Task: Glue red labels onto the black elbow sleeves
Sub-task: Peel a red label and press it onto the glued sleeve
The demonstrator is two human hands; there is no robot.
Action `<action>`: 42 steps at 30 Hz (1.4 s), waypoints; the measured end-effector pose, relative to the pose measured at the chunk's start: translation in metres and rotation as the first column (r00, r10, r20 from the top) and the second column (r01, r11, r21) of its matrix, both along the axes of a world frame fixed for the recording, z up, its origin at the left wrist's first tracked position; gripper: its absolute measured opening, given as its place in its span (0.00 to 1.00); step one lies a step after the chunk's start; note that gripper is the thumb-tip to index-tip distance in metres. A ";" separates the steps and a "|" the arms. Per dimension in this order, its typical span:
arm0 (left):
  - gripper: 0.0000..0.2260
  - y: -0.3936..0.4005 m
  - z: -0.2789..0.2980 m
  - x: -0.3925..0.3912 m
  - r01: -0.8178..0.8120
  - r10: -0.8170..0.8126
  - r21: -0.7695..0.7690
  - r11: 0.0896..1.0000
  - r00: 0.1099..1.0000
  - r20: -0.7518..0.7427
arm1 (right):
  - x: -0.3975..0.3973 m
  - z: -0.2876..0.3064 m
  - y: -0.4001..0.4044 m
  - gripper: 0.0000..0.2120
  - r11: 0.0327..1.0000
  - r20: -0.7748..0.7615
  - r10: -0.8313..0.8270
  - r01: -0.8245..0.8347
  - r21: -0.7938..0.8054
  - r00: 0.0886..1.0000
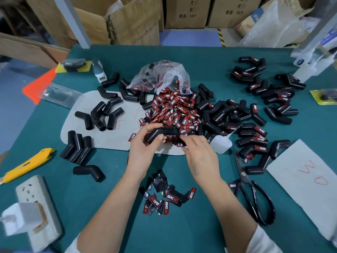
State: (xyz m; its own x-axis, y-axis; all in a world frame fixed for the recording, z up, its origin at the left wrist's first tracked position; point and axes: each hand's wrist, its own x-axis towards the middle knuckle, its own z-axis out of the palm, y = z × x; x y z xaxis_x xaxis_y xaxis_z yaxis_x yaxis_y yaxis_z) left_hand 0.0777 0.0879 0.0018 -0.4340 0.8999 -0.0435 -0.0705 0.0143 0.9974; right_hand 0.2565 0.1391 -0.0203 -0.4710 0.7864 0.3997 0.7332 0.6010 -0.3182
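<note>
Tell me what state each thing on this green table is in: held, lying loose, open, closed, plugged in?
Black elbow sleeve: gripped by left hand, unlabelled side showing.
Right hand: fingertips at the sleeve's end; what they pinch is hidden.
Red label heap: spilled loose from open clear plastic bag.
White glue bottle: lying on its side.
Black scissors: lying, blades closed.
Yellow utility knife: lying, untouched.
White power strip: one adapter plugged in.

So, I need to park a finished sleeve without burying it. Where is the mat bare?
Bare green mat lies between the yellow knife, the lone sleeve and the left forearm. The far edge behind the plastic bag is also free. The label pile is crowded.
</note>
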 end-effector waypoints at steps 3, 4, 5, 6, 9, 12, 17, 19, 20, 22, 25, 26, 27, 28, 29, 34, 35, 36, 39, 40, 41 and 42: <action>0.18 0.001 -0.001 -0.001 0.001 -0.001 0.001 1.000 1.000 -0.008 | -0.001 -0.005 0.006 0.21 0.998 0.047 -0.046 0.044 0.046 0.998; 0.19 0.001 -0.002 -0.001 0.007 -0.007 -0.002 1.000 1.000 -0.010 | -0.001 -0.006 0.006 0.21 0.997 0.042 -0.061 0.059 0.053 0.997; 0.19 0.000 -0.003 -0.002 0.011 -0.011 -0.003 1.000 1.000 -0.011 | -0.001 -0.006 0.005 0.21 0.997 0.016 -0.064 0.063 0.050 0.998; 0.19 0.000 -0.002 -0.002 0.015 -0.015 -0.001 1.000 1.000 -0.011 | -0.001 -0.005 0.004 0.18 0.997 -0.032 -0.061 0.063 0.047 0.998; 0.20 0.000 -0.001 -0.001 0.011 -0.011 0.015 1.000 1.000 -0.027 | 0.001 0.004 0.002 0.11 0.996 -0.146 -0.086 0.080 -0.049 0.985; 0.20 0.001 -0.001 -0.001 -0.008 0.008 0.015 1.000 1.000 -0.028 | 0.002 0.006 -0.001 0.11 0.900 -0.367 -0.179 0.001 -0.436 0.913; 0.14 -0.002 0.001 -0.002 -0.006 0.006 0.036 0.999 1.000 -0.020 | 0.008 0.016 -0.004 0.15 0.638 -0.624 -0.352 -0.309 -0.705 0.697; 0.13 -0.003 0.003 -0.001 0.011 -0.010 0.046 0.999 0.999 -0.034 | 0.011 0.020 -0.005 0.14 0.594 -0.664 -0.359 -0.387 -0.705 0.656; 0.14 -0.003 0.003 0.000 0.018 -0.016 0.047 0.999 0.999 -0.047 | 0.011 0.022 -0.006 0.15 0.576 -0.674 -0.362 -0.413 -0.705 0.644; 0.14 -0.003 0.005 0.001 0.030 -0.027 0.046 0.999 0.998 -0.063 | 0.013 0.025 -0.006 0.15 0.549 -0.690 -0.361 -0.456 -0.701 0.627; 0.13 -0.004 0.006 0.001 0.034 -0.032 0.049 0.998 0.998 -0.050 | 0.015 0.029 -0.007 0.16 0.507 -0.708 -0.350 -0.511 -0.694 0.614; 0.13 -0.004 0.006 0.001 0.036 -0.034 0.056 0.998 0.999 -0.031 | 0.016 0.030 -0.008 0.16 0.499 -0.713 -0.344 -0.524 -0.690 0.612; 0.13 -0.004 0.006 0.001 0.037 -0.037 0.067 0.997 0.999 -0.011 | 0.017 0.030 -0.008 0.16 0.496 -0.720 -0.338 -0.536 -0.684 0.606; 0.14 -0.004 0.005 0.002 0.038 -0.038 0.080 0.996 0.999 -0.001 | 0.017 0.031 -0.008 0.15 0.496 -0.730 -0.332 -0.548 -0.673 0.597; 0.15 -0.003 0.004 0.002 0.038 -0.037 0.091 0.995 0.999 -0.007 | 0.018 0.032 -0.009 0.13 0.499 -0.741 -0.329 -0.559 -0.662 0.585; 0.19 -0.002 0.002 0.004 0.037 -0.034 0.123 0.992 0.999 -0.027 | 0.017 0.034 -0.013 0.09 0.563 -0.763 -0.309 -0.538 -0.628 0.568; 0.19 -0.003 0.002 0.004 0.031 -0.028 0.121 0.992 0.999 -0.027 | 0.017 0.034 -0.013 0.08 0.583 -0.757 -0.281 -0.521 -0.623 0.590; 0.17 -0.003 0.002 0.003 0.024 -0.021 0.121 0.992 0.999 -0.027 | 0.018 0.035 -0.014 0.07 0.604 -0.746 -0.241 -0.506 -0.616 0.621; 0.14 -0.003 0.002 0.002 0.017 -0.016 0.132 0.991 1.000 -0.009 | 0.021 0.032 -0.014 0.08 0.698 -0.603 -0.013 -0.425 -0.577 0.798; 0.14 -0.003 0.002 0.002 0.017 -0.016 0.133 0.991 1.000 -0.008 | 0.022 0.029 -0.014 0.10 0.750 -0.480 0.070 -0.364 -0.553 0.874; 0.14 -0.003 0.002 0.001 0.014 -0.012 0.128 0.992 1.000 -0.017 | 0.021 0.027 -0.014 0.11 0.808 -0.321 0.125 -0.284 -0.516 0.939; 0.14 -0.002 0.001 0.001 0.009 -0.005 0.117 0.993 0.999 -0.036 | 0.020 0.025 -0.014 0.10 0.860 -0.167 0.150 -0.212 -0.465 0.975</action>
